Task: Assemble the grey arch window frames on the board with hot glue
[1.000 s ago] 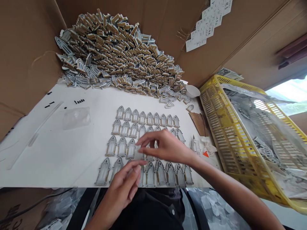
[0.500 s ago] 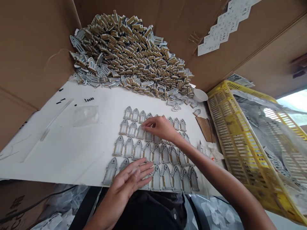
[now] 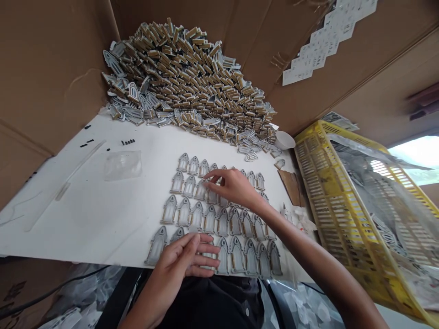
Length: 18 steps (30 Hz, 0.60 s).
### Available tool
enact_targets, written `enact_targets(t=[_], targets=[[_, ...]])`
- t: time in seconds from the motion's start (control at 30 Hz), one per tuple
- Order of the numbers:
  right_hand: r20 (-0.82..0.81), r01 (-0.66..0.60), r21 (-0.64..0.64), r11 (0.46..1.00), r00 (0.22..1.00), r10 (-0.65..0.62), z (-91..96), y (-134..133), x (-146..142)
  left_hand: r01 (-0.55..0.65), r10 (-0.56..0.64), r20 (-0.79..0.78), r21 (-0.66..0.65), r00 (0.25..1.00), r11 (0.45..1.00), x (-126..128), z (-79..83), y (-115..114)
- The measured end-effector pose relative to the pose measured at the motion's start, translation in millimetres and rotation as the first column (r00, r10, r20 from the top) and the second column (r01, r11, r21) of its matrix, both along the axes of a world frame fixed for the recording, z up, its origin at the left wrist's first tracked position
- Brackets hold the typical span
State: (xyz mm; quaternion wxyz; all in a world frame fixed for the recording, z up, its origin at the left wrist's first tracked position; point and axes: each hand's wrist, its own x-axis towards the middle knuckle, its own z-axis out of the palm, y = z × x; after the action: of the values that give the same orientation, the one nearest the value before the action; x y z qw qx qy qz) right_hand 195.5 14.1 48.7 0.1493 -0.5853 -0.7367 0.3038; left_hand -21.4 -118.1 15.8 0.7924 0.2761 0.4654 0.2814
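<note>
Grey arch-shaped cut-outs [image 3: 185, 211] with tan edges lay in four rows on a white board [image 3: 103, 214].
The left hand [image 3: 187, 258] rested flat on the nearest row, fingers straight and close together, gripping nothing. The right hand [image 3: 235, 187] curved over the second row, fingertips [image 3: 211, 176] touching a piece; whether they pinched it could not be told. A heap of like pieces [image 3: 192, 77] stood behind, a yellow slatted crate [image 3: 318, 183] to the right.

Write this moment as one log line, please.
left hand: flat on front-row arches | right hand: fingertips at back rows | pile: behind rows | crate: right of board
</note>
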Motion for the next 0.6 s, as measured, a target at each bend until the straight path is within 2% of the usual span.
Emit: enact_targets(t=[0.07,0.17,0.23,0.3,0.43,0.6], targets=[[-0.053,-0.050,-0.046,0.998,0.997,0.048,13.5,-16,-2,0.006,-0.006,-0.001,0.011,1.000,1.000,2,1.6,0],[-0.227,-0.238,-0.156,0.959,0.953,0.199,30.6,-45,-6,0.044,-0.044,0.008,0.033,0.999,0.998,5,1.1,-2],[-0.253,-0.318,-0.173,0.932,0.929,0.270,36.4,-59,-9,0.075,-0.077,0.019,0.060,0.997,0.995,7,-1.0,-4],[-0.253,-0.347,-0.182,0.920,0.921,0.297,37.7,-66,-9,0.105,-0.108,0.023,0.083,0.994,0.991,9,-3.2,-5],[-0.305,-0.274,-0.186,0.944,0.929,0.210,32.8,-57,-10,0.071,-0.074,0.053,0.054,0.996,0.996,10,-4.4,-3],[-0.338,-0.110,-0.076,0.991,0.938,0.079,16.1,-17,-16,-0.090,0.093,0.300,-0.022,0.949,0.996,-2,-4.9,-3]])
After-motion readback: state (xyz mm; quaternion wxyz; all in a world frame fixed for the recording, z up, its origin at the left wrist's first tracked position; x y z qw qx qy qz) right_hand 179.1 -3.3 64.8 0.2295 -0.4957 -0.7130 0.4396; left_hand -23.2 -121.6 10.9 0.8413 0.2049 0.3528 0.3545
